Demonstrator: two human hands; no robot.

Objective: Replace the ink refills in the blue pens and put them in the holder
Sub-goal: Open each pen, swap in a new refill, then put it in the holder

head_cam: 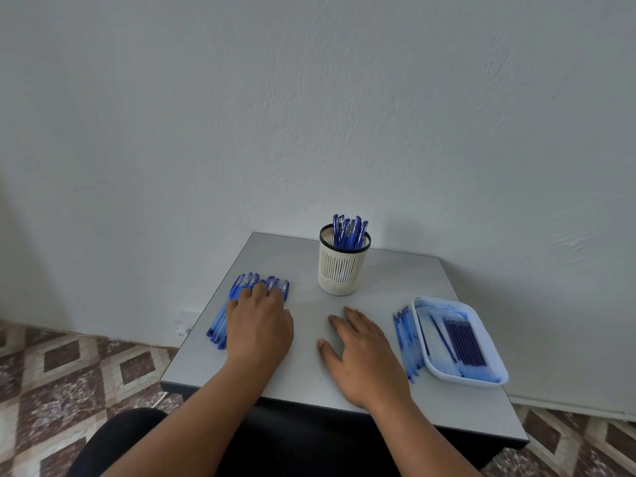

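Blue pens (220, 318) lie caps away from the person under the flat left hand (258, 325).

There is one view only, from a camera on the person's head, looking forward and down at a steep slant. It sits above the near edge of a small grey table (395, 280), close enough that both forearms rise from the bottom of the picture and the left hand (258, 325) and right hand (364, 356) lie in its lower middle. The wide lens takes in the whole tabletop, with the pen holder (344, 266) at the far side near the centre line. A pale wall (309, 98) fills the upper half, and patterned floor (69, 373) shows at the lower left and lower right corners.
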